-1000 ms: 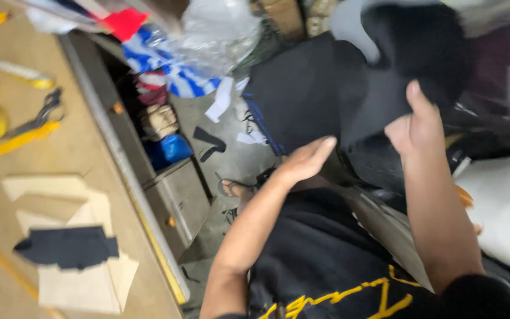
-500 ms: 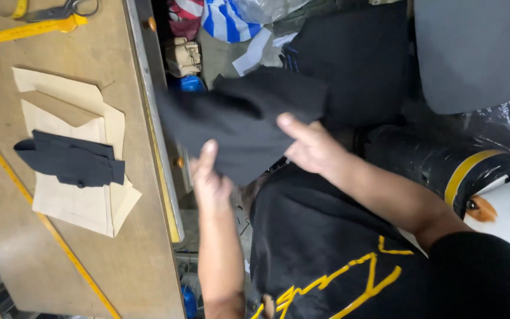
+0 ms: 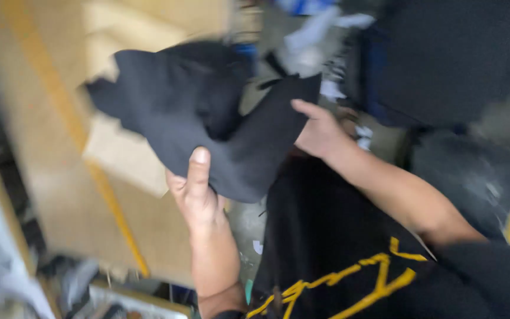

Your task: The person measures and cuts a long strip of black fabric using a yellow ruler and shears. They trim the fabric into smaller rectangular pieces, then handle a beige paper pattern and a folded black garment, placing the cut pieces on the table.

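Black fabric piece, gripped by left hand, right hand; above wooden table

Cloth lies over table; paper patterns beneath it.

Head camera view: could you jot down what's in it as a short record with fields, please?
Left hand: grips the lower edge of a black fabric piece, thumb on top.
Right hand: holds the same fabric at its right edge.
Fabric: limp, folded on itself, lifted above the wooden table.
On table: pale paper pattern pieces, a yellow strip along the surface.
Clothing: black shirt with yellow print.
Image: blurred, fine detail unclear.
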